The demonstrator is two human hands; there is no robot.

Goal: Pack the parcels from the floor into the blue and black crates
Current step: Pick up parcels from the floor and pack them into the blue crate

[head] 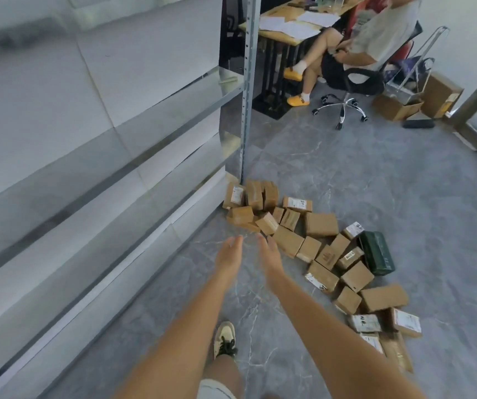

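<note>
Parcels lie scattered in front of you: a loose trail of small brown cardboard boxes (320, 224) on the grey marble-patterned tile floor (404, 182), running from the foot of the grey metal shelving upright (247, 110) down toward your lower right. Several carry white shipping labels, some lie flat and others are tipped on edge, and many touch or lean on their neighbours. One dark green rectangular parcel (376, 252) sits on the right edge of the trail, just beside the brown ones.

Your bare arms both reach forward and down over the floor. Your left hand (228, 256) is empty, its fingers straight and held close together, pointing at the near end of the pile. Your right hand (269, 256) is just beside it, also empty, fingers extended and slightly spread, their tips near the closest brown box but not touching it. The two hands are close, with a narrow gap between them. Your light-coloured sneaker with black laces (225, 339) is planted on the floor below your left forearm.
</note>
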